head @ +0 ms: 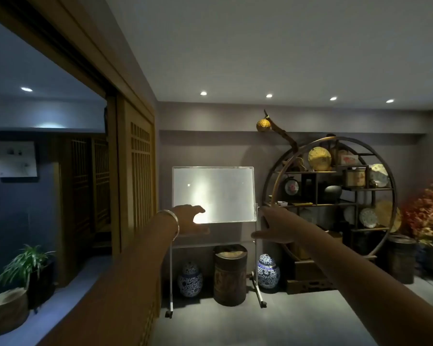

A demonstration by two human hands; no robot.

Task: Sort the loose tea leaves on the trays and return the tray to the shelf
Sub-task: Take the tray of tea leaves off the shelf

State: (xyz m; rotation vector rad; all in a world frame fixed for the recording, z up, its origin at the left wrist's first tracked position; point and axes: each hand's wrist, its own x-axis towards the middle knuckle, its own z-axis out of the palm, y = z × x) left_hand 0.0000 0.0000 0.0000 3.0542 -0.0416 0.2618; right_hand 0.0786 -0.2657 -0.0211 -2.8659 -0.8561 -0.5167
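A: Hands?
B: I see the left hand (189, 219) and right hand (276, 227) stretched forward, fingers spread, empty.
A: Tray?
B: I can't make one out. The round shelf (330, 196) stands right of the whiteboard (214, 193).

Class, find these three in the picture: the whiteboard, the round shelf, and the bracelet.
whiteboard (225, 191), head view, middle of its white panel
round shelf (331, 172), head view, an upper board
bracelet (171, 221), head view, band on left wrist
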